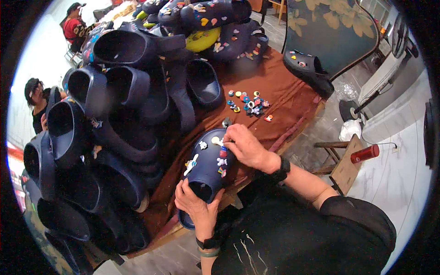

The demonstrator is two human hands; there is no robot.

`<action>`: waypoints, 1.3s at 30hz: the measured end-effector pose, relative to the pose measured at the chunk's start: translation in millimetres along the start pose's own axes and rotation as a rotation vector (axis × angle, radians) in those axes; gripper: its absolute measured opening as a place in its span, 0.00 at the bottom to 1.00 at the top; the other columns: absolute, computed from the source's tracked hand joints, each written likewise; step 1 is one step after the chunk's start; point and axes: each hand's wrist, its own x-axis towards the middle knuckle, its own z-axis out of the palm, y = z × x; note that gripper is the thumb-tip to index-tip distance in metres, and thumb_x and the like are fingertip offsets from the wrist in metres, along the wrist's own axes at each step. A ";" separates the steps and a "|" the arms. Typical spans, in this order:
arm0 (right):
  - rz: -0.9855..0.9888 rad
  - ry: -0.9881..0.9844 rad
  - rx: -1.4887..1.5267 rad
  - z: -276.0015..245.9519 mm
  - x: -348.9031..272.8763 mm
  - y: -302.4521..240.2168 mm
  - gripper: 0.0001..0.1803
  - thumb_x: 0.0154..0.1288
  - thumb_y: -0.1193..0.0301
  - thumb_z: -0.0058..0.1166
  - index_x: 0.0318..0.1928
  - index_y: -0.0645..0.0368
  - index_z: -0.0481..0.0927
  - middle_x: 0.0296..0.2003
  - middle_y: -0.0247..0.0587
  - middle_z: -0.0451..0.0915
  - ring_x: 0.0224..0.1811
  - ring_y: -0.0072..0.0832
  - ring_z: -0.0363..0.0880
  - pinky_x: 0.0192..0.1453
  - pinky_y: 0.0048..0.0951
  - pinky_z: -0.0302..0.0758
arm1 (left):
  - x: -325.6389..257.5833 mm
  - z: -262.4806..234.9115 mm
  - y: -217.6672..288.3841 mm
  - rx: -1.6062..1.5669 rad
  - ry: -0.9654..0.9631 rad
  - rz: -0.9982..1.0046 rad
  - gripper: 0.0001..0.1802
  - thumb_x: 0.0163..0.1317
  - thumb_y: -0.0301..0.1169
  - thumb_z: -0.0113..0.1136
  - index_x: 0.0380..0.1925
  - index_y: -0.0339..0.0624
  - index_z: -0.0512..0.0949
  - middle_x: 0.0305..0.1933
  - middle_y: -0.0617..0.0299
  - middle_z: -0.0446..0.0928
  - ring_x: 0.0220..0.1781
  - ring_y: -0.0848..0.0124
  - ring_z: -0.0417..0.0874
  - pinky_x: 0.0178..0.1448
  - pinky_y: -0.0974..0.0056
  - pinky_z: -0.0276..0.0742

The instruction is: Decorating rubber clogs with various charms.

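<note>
A dark blue foam clog (206,166) lies at the table's near edge, its toe pointing away from me. Several small colourful shoe charms, among them a white one (203,145), dot its upper. My left hand (198,204) grips the clog around its foot opening. At the toe end, the fingers of my right hand (245,145) are pinched together against the upper, beside a cream charm (217,140). Whatever may be between those fingertips is hidden. Beyond the clog, a loose pile of charms (251,104) rests on the brown cloth (279,85).
Dark blue clogs (123,87) are heaped high along the left side. One charm-covered clog (306,68) sits at the far right table edge. A wooden stool (346,167) carrying a red cylinder (365,153) stands to the right, near a fan (366,103). Two people are at the far left.
</note>
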 end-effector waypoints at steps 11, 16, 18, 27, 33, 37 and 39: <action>0.079 -0.047 0.099 -3.6 2.9 9.3 0.21 0.58 0.58 0.67 0.44 0.57 0.75 0.39 0.48 0.70 0.45 0.46 0.72 0.50 0.41 0.70 | -0.4 2.6 -0.4 0.006 0.000 0.005 0.56 0.44 0.49 0.78 0.67 0.39 0.56 0.67 0.46 0.59 0.68 0.48 0.60 0.69 0.43 0.52; 0.161 -0.154 0.031 -9.2 18.1 5.6 0.23 0.55 0.55 0.67 0.38 0.59 0.73 0.37 0.51 0.72 0.39 0.50 0.75 0.44 0.45 0.72 | -0.1 4.0 -2.5 0.020 0.026 0.021 0.56 0.44 0.50 0.78 0.67 0.39 0.56 0.67 0.46 0.60 0.68 0.48 0.60 0.69 0.43 0.52; 0.222 -0.188 0.017 -8.3 19.0 4.8 0.22 0.55 0.56 0.66 0.38 0.60 0.73 0.37 0.52 0.72 0.39 0.50 0.75 0.43 0.46 0.73 | -0.7 3.2 -0.5 0.015 0.014 0.022 0.56 0.44 0.50 0.77 0.67 0.40 0.56 0.66 0.46 0.60 0.68 0.48 0.60 0.69 0.43 0.52; 0.242 -0.113 -0.233 9.4 22.0 -11.7 0.18 0.56 0.66 0.55 0.38 0.68 0.69 0.36 0.59 0.70 0.37 0.54 0.75 0.44 0.49 0.75 | -2.3 5.0 -1.3 0.016 0.035 0.026 0.56 0.42 0.51 0.78 0.67 0.41 0.57 0.66 0.47 0.60 0.68 0.49 0.61 0.69 0.43 0.52; 0.099 -0.190 -0.432 7.4 21.8 -29.2 0.17 0.58 0.70 0.54 0.42 0.69 0.67 0.38 0.59 0.69 0.37 0.51 0.75 0.40 0.45 0.79 | -3.2 4.9 -2.1 0.020 0.051 0.044 0.56 0.43 0.50 0.78 0.67 0.41 0.57 0.67 0.48 0.59 0.69 0.49 0.60 0.70 0.43 0.51; 0.043 -0.212 -0.366 2.7 22.0 -21.8 0.17 0.58 0.71 0.54 0.43 0.69 0.67 0.38 0.59 0.69 0.37 0.52 0.75 0.41 0.46 0.78 | -2.9 6.0 -4.1 0.031 0.050 0.044 0.57 0.42 0.50 0.78 0.68 0.41 0.56 0.67 0.48 0.59 0.69 0.49 0.60 0.70 0.43 0.51; 0.014 -0.204 -0.318 2.6 23.0 -19.6 0.14 0.59 0.73 0.53 0.41 0.68 0.67 0.36 0.58 0.69 0.38 0.52 0.75 0.42 0.46 0.76 | -2.3 5.3 -3.4 0.022 0.043 0.032 0.57 0.42 0.49 0.78 0.68 0.41 0.56 0.67 0.47 0.59 0.69 0.49 0.60 0.70 0.43 0.51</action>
